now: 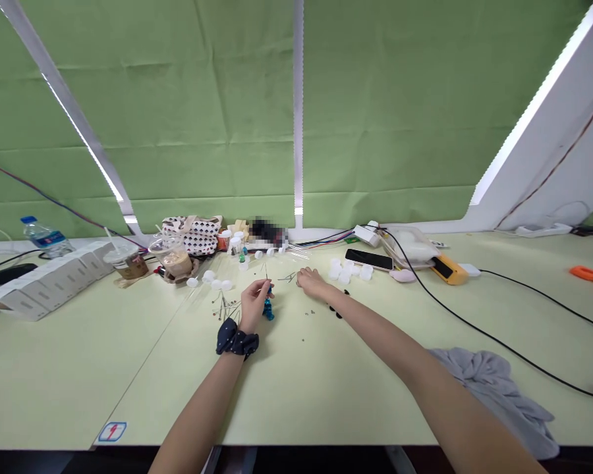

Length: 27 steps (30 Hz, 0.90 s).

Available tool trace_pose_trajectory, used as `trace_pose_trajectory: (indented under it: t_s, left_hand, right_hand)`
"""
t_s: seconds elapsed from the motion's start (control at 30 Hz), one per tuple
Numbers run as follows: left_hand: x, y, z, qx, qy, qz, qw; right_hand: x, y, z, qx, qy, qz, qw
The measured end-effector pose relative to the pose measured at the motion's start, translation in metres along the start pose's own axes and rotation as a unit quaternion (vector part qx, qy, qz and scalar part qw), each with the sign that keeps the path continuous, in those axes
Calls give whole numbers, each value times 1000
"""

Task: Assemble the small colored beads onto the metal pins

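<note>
My left hand (255, 301), with a dark scrunchie (236, 340) on the wrist, is closed in a pinch on a thin metal pin (266, 271) that stands upright, with small blue beads (268, 309) hanging below the fingers. My right hand (310, 281) reaches forward and rests on the pale green table (128, 355), fingers curled at a small bunch of pins (289, 277). More loose pins (226, 308) lie left of my left hand. Tiny beads (307, 313) are scattered between the hands.
Several white caps (348, 270) and a black phone (369, 259) lie beyond my right hand. Two drink cups (151, 258), a patterned pouch (192, 234), white boxes (44, 283) and a water bottle (44, 237) stand at the left. A black cable (499, 339) crosses the right side near grey cloth (499, 388).
</note>
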<state>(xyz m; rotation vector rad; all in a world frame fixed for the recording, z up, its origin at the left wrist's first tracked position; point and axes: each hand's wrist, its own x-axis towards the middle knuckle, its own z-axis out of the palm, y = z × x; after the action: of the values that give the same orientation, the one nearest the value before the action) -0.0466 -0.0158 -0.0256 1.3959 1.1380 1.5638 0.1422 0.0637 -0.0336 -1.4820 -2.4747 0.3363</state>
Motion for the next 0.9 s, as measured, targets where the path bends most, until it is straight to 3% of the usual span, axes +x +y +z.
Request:
trace_pose_trajectory:
  t_s: [0.23,0.37,0.43,0.5,0.57,0.7,0.9]
  left_hand:
    - [0,-4,0,-3,-16,14,1000]
    - [0,-5,1,-2,-18,12,1000]
    - [0,-5,1,-1,-19,14,1000]
    - [0,-4,1,-1,-21,16,1000]
    - [-1,-2,2,-1,-25,17,1000]
    - [-2,2,3,-2,-27,13,1000]
    - [-3,2,4,1,-27,20,999]
  right_hand:
    - [-27,-12,-15,105,76,24,991]
    - [-62,-16,-20,184,94,20,978]
    - [-85,-16,-18,331,86,4,940]
    - [-108,-16,-15,395,53,4,917]
    - [-129,-16,-11,375,34,3,926]
    - [-156,-17,-7,222,38,-18,974]
    - [-160,-29,-3,162,15,-56,985]
